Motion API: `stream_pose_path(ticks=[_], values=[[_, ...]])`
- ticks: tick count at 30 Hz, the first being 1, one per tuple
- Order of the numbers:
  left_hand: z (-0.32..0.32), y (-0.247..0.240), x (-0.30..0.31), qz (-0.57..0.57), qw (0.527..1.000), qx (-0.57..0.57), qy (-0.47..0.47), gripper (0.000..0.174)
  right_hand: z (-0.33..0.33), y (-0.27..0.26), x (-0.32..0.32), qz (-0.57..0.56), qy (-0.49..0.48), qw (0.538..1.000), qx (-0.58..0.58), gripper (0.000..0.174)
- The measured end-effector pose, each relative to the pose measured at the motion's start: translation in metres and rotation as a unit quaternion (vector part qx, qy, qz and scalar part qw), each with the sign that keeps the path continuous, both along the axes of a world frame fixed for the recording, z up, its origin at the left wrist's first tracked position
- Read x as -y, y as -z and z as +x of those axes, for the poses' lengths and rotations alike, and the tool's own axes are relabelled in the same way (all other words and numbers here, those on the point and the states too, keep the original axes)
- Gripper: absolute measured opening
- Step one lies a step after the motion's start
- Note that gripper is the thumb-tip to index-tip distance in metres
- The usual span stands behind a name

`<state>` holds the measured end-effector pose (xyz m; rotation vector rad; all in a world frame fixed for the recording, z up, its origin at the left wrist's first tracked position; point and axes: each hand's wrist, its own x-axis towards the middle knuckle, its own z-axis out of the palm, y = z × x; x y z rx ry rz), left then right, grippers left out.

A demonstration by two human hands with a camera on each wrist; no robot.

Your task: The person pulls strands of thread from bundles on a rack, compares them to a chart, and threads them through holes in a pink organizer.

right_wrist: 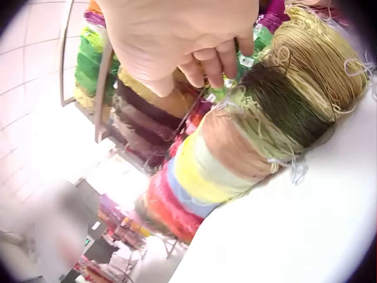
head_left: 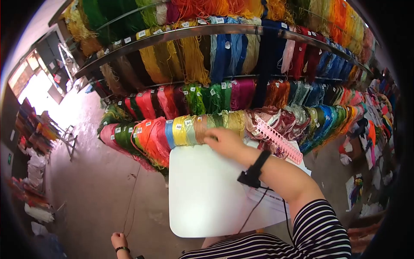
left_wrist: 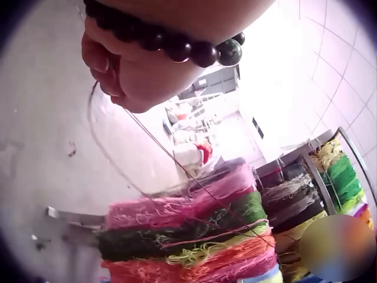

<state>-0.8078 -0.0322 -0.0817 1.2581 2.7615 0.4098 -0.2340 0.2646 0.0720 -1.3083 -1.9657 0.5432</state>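
Note:
My left hand hangs low at the left, its fingers curled round a thin dark thread. In the left wrist view the thread leaves the fist as a loop and runs to the row of skeins. My right hand is over the front row of thread skeins, nearest a tan skein and a dark olive one. Its fingers are loosely bent, with nothing seen between them in the right wrist view. Yellow, blue and coral skeins lie farther left on the same rail.
A white board lies before me under my right forearm. On its right, a pink holed strip leans against tangled maroon threads. Metal rails with labelled skeins rise behind. More hanging skeins stand at the left.

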Motion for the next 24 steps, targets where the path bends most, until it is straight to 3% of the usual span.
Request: stream_pose_path(ticks=[3, 4, 6, 8, 11, 12, 13, 15, 19, 22, 24], values=[[0.103, -0.071, 0.014, 0.043, 0.996, 0.048, 0.054, 0.019, 0.002, -0.010, 0.068, -0.051, -0.130, 0.990, -0.017, 0.028], [0.150, -0.101, 0.010, 0.080, 0.985, 0.095, 0.116, 0.020, 0.002, -0.014, 0.092, -0.059, -0.190, 0.980, -0.026, 0.026], [0.260, -0.160, 0.004, 0.171, 0.932, 0.244, 0.204, 0.024, 0.004, -0.028, 0.141, -0.012, -0.290, 0.954, -0.073, 0.029], [0.342, -0.206, 0.015, 0.107, 0.896, 0.366, 0.228, 0.017, 0.010, -0.035, 0.187, 0.026, -0.360, 0.922, -0.142, 0.034], [0.437, -0.247, 0.040, 0.143, 0.851, 0.449, 0.232, 0.015, 0.040, -0.047, 0.236, -0.053, -0.422, 0.872, -0.244, 0.032], [0.459, -0.253, 0.048, 0.155, 0.838, 0.475, 0.221, 0.014, 0.058, -0.056, 0.247, -0.149, -0.434, 0.860, -0.222, 0.030], [0.474, -0.258, 0.054, 0.168, 0.823, 0.498, 0.215, 0.013, 0.078, -0.067, 0.252, -0.239, -0.440, 0.843, -0.198, 0.029], [0.490, -0.262, 0.071, 0.156, 0.838, 0.471, 0.227, 0.012, 0.104, -0.075, 0.263, -0.363, -0.422, 0.808, -0.190, 0.020], [0.504, -0.262, 0.099, 0.193, 0.853, 0.397, 0.278, 0.012, 0.149, -0.101, 0.263, -0.159, -0.401, 0.895, -0.113, 0.020], [0.490, -0.255, 0.103, 0.227, 0.866, 0.358, 0.264, 0.010, 0.189, -0.152, 0.253, -0.175, -0.409, 0.895, 0.039, 0.017], [0.479, -0.251, 0.101, 0.224, 0.843, 0.383, 0.305, 0.011, 0.209, -0.175, 0.253, -0.223, -0.380, 0.896, -0.057, 0.018]])
